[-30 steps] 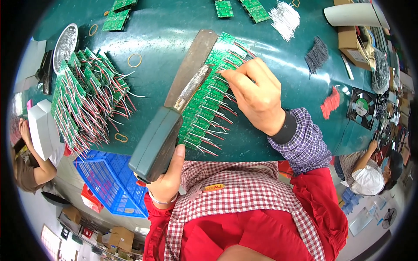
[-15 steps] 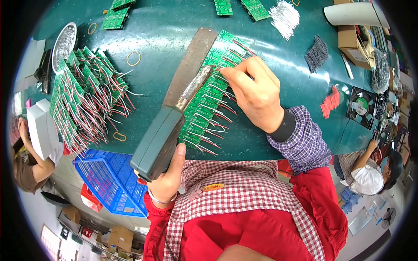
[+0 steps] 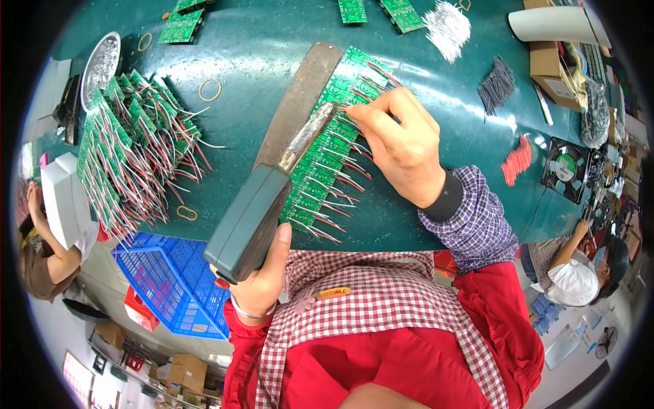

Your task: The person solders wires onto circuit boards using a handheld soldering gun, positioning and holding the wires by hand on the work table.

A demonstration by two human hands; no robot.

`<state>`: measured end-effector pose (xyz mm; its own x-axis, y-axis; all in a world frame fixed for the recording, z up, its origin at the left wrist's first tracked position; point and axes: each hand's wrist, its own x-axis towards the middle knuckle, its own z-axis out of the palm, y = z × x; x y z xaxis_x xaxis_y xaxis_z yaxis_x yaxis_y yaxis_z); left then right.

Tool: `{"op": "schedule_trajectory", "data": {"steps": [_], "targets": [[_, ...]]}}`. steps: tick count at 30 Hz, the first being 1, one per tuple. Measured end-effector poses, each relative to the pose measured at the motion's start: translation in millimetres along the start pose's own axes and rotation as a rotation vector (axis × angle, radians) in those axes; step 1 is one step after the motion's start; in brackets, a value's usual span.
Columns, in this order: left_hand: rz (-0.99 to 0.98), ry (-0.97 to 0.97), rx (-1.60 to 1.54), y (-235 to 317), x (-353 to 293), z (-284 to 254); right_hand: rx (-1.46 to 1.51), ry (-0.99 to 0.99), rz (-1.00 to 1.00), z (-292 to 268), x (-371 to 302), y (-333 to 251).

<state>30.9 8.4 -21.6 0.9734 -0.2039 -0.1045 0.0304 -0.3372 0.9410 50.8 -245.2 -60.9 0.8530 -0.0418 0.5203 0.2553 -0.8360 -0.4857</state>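
My left hand is wrapped round the dark green handle of a soldering gun. Its metal barrel slants up over a green circuit board panel, the tip close to the board's surface. A row of short red, white and black wires sticks out along the panel's right edge. My right hand pinches a thin red wire at the board, right beside the tip. The far end of that wire is hidden by my fingers. Along the panel's left side lies a flat brown metal bar.
Wired boards are heaped at left beside a silver dish. White wires, black wires and red wires lie in bunches at right, near a black fan. A blue crate stands below the table edge.
Almost nothing differs. The whole view has shifted very slightly; both hands keep their hold, with the soldering gun's tip at the same spot on the board.
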Motion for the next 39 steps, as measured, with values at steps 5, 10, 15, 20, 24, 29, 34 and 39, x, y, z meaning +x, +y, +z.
{"op": "schedule_trajectory", "data": {"steps": [5,10,15,20,24,29,34,39], "targets": [[0.009,-0.028,0.038,1,1,-1,-0.017,-0.027,0.002,0,0,0],[-0.112,0.04,0.003,4,-1,2,-0.034,-0.026,-0.005,0,-1,-1],[-0.049,0.003,0.03,2,1,0,-0.031,-0.018,-0.029,1,0,0],[0.027,0.016,0.041,-1,-2,1,-0.03,-0.02,-0.032,1,0,-1],[-0.018,0.047,-0.005,0,-4,0,-0.032,-0.022,-0.026,1,0,-2],[0.002,0.023,-0.006,1,-3,-1,-0.044,-0.025,-0.027,1,0,-2],[0.023,0.007,-0.017,0,-5,-2,-0.036,0.018,-0.031,3,-1,-1],[0.039,0.021,0.014,0,-9,-5,-0.051,0.061,-0.068,0,-1,-8]]}}
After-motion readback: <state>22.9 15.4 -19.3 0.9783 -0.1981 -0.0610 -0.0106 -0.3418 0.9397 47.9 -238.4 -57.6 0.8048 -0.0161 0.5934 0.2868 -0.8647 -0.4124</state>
